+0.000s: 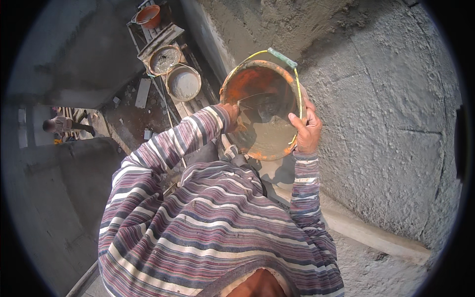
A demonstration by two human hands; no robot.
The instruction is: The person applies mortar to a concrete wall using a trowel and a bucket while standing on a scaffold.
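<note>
An orange bucket (263, 85), smeared with grey mortar, is tilted in front of me so that its inside shows. Wet grey mortar or cloudy water lies in its lower part. My left hand (231, 117) is closed at the left rim, its fingers partly hidden. On the opposite side my right hand (308, 129) grips the rim, thumb over the edge and the other fingers behind the wall. The bucket's yellow wire handle, with a pale green grip (282, 58), stands up along the far rim.
A rough plastered wall (381, 123) rises close on my right. Far left of the bucket, a plank platform (162, 41) carries two mortar-filled buckets (183, 83) and a smaller orange bucket (148, 17). A wooden beam (376, 235) lies low at right. Another person (67, 124) is in the distance.
</note>
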